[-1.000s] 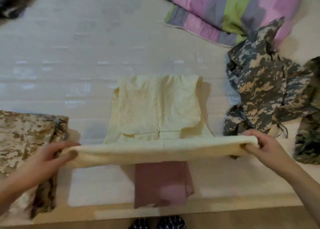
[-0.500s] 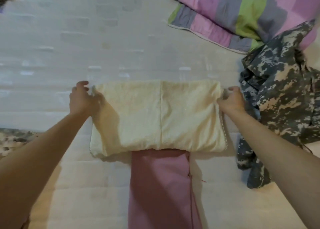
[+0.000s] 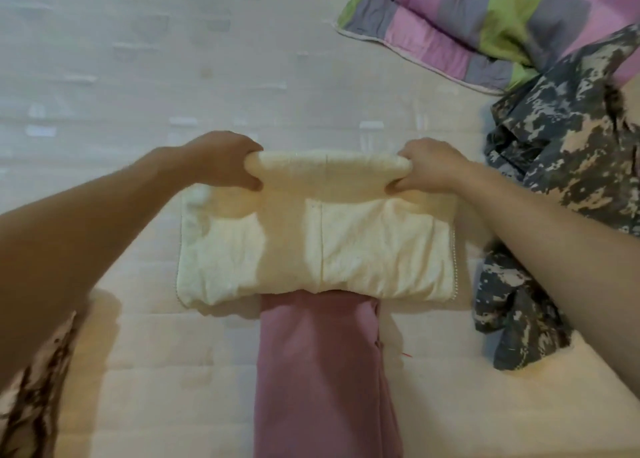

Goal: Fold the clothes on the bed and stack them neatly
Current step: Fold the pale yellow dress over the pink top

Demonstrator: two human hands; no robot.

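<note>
– While you have the cream garment (image 3: 346, 249) pinched along its far edge, here's status. Left grip (image 3: 221, 161) and right grip (image 3: 433, 166) are each closed on a bunched corner of that edge, with fabric between thumb and fingers. The garment sits mid-frame on the bed (image 3: 138, 76), already down to a wide rectangle.

– So where does that put me?

– Mid-fold on this piece, I'd say. You look set to bring the far edge toward you for another halving. Its near edge overlaps the top of the mauve garment (image 3: 322, 371), which lies as a long folded strip running to the bottom of the frame.

– Anything finished?

– Possibly the tan camo piece (image 3: 31, 398) at lower left. Your left forearm hides most of it, so I can't tell if it's folded.

– What's left?

– The grey camo garment (image 3: 561, 166) at right of frame is crumpled and unfolded, just beside the cream one. The striped pillow (image 3: 485, 24) at upper right likely isn't laundry. My count for you: finish cream, maybe shorten mauve, fold grey camo, then stack. Roughly halfway, with no neat stack visible yet.
</note>
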